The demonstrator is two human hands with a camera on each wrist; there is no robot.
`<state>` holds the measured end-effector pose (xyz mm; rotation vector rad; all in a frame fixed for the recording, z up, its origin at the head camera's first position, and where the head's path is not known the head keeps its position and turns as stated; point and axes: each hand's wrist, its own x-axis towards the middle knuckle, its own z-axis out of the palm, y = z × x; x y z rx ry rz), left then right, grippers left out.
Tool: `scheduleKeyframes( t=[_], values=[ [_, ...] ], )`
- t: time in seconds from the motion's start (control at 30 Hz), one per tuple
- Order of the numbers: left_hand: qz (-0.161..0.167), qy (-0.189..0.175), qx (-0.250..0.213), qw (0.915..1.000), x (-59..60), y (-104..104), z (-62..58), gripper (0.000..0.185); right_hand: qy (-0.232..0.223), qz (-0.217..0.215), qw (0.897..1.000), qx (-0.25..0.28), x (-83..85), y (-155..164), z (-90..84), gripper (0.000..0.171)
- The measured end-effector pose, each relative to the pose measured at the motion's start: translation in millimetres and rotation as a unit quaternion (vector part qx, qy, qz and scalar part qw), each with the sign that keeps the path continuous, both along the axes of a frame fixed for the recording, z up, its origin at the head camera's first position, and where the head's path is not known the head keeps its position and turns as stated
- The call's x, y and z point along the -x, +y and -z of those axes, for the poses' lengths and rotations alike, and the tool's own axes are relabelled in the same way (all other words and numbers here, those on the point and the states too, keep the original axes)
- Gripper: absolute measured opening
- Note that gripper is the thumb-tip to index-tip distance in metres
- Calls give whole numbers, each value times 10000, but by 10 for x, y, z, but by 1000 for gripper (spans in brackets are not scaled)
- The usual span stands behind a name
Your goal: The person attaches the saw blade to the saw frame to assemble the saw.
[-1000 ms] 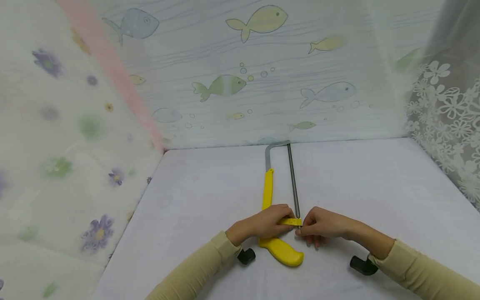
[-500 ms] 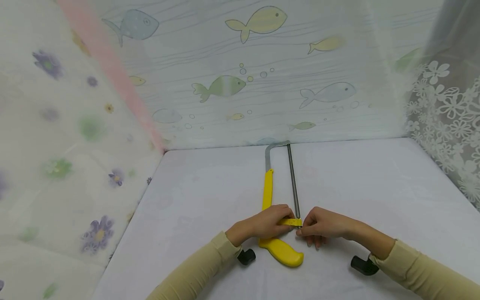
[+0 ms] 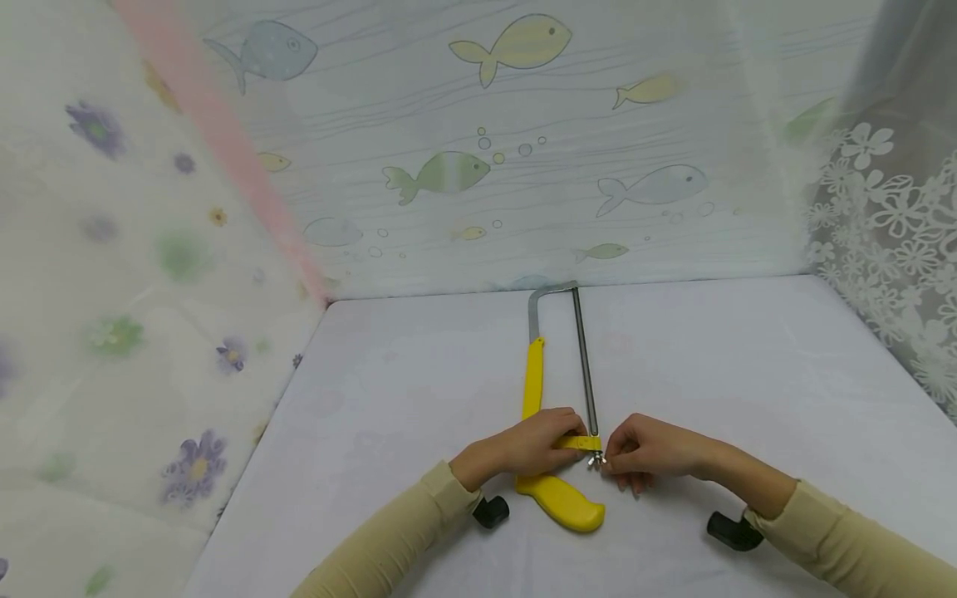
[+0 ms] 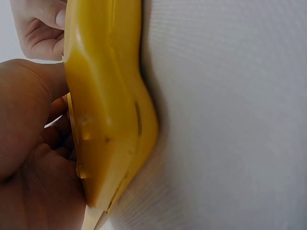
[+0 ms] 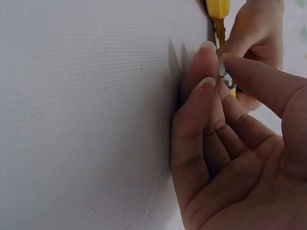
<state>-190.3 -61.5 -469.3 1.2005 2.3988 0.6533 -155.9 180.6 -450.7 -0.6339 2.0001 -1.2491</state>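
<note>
A yellow-framed hacksaw with a bent silver metal bow (image 3: 533, 378) is laid lengthwise on the white cloth-covered counter (image 3: 748, 357). Its bow is pointed toward 12 o'clock, right by the far edge, and its curved yellow handle (image 3: 564, 505) is angled toward 5 o'clock. The frame is gripped by the left hand (image 3: 534, 440), reached in from 8 o'clock. The long dark-grey metal blade (image 3: 586, 365) is stretched between the bow and a short yellow crosspiece (image 3: 589, 443). A small silver wing nut (image 3: 596, 460) is seen at the crosspiece's 6 o'clock. It is approached from 3 o'clock by the right hand (image 3: 661, 448), with bent fingers and with fingertips right at its wings; whether it is pinched cannot be told. Wide stretches of white surface are offered toward the side edges, broader at 3 o'clock than at 9. At 12 o'clock, room is limited by a pale fish-printed curtain (image 3: 523, 237).
</note>
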Motion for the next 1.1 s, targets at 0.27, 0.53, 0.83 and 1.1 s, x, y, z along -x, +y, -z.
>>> scheduleKeyframes(
  t=[0.27,0.53,0.83,1.1],
  values=[
    [38,25,-34,10000,17,-3,10,20,43,-30,10000,22,20,15,8,17],
    [80,117,-76,9999,18,-1,18,19,151,-6,9999,-51,19,13,5,18],
    [86,157,-117,9998,18,-5,41,19,189,-9,9998,-61,3,5,-11,16],
    [76,108,-131,9998,8,-5,34,18,223,-74,9996,-180,12,-26,15,19]
  ],
)
